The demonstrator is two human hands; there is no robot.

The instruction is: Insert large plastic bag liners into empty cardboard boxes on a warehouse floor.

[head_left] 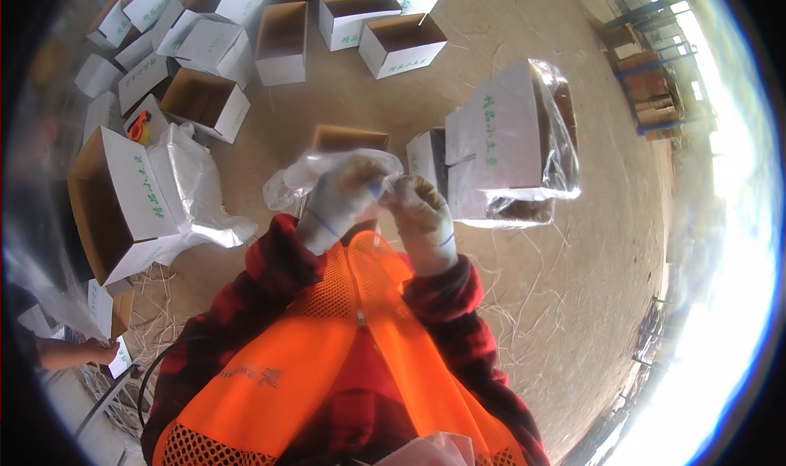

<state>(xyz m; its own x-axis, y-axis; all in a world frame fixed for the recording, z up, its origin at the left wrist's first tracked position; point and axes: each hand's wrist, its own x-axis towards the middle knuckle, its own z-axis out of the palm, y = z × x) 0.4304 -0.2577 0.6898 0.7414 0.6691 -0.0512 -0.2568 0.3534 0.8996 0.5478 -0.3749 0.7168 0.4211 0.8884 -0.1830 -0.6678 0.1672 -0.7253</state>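
In front of my chest, my left hand (337, 200) and my right hand (422, 222) are close together, both in pale gloves with dirty fingertips. Their fingers pinch a clear plastic bag (293, 178), whose loose part spreads out beyond my left hand. The left fingers are slightly blurred by motion. Just past the bag, an open cardboard box (350, 137) with a brown inside stands on the floor, partly covered by the plastic. Right of my hands, white boxes (491, 135) stand together, with a clear plastic liner (560, 135) over the open side of one.
Several open white boxes (401, 61) crowd the far left floor (532, 302). A tilted box (135, 192) with plastic sheeting (192, 188) lies at left, near an orange tape dispenser (139, 126). Another person's hand (100, 352) holds plastic at lower left. Loose straps litter the floor.
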